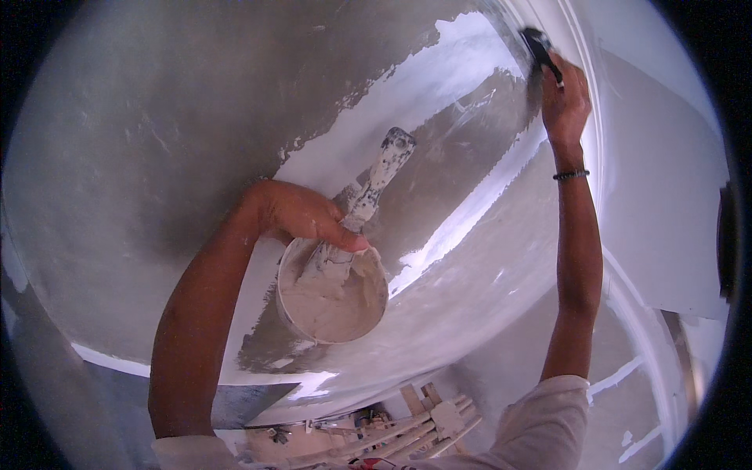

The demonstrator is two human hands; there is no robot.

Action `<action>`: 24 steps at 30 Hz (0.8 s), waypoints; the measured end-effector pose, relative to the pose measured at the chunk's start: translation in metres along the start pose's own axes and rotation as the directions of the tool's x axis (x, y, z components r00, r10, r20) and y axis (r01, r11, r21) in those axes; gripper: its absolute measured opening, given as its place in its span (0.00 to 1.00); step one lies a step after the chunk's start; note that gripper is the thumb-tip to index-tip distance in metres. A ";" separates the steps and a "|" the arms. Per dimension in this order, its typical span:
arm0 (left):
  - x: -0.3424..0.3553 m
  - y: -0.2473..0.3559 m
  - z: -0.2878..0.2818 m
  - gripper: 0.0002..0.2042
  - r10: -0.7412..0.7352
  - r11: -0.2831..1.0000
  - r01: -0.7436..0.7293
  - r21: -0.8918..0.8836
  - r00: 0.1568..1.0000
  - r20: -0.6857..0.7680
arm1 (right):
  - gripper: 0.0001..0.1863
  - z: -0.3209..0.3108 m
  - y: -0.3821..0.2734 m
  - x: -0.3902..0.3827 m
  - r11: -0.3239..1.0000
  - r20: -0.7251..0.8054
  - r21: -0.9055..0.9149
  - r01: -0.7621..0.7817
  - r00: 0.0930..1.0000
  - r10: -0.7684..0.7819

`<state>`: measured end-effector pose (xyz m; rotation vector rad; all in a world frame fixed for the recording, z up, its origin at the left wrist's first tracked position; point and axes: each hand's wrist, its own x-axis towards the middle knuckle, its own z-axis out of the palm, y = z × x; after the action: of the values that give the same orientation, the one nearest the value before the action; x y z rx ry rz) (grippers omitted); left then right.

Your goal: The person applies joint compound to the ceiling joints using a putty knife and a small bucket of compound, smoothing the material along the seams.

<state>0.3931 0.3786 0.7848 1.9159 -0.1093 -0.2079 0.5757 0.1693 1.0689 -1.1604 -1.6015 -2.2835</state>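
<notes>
My left hand [301,213] grips a round bucket [283,307] by its near-upper rim, thumb at the edge. Beige-white joint compound [333,304] fills part of the bucket. A putty-smeared scraper [380,178] stands tilted in it, its blade in the compound and its handle end sticking out past my thumb. At the upper right, my right hand [567,110] is closed round a black-handled putty knife [540,51], slightly blurred. Its blade is against or very near the grey panel surface [196,102], beside the white moulding [580,55]; exact contact cannot be made out.
Wet white compound [376,102] lies in a broad band across the grey surface, and a narrower strip [462,223] runs below it. A pale wall [658,172] borders the moulding on the right. Far below are wooden poles [407,439] and scattered items on the floor [313,442].
</notes>
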 end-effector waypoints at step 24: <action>-0.006 0.010 0.003 0.34 0.037 0.975 -0.023 0.223 0.998 -0.057 | 0.16 0.002 0.002 0.027 0.981 -0.040 -0.100 0.165 0.985 -0.169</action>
<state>0.3864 0.3732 0.7936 2.1399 -0.1247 -0.1203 0.5587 0.1783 1.0880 -1.0171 -1.6459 -2.4983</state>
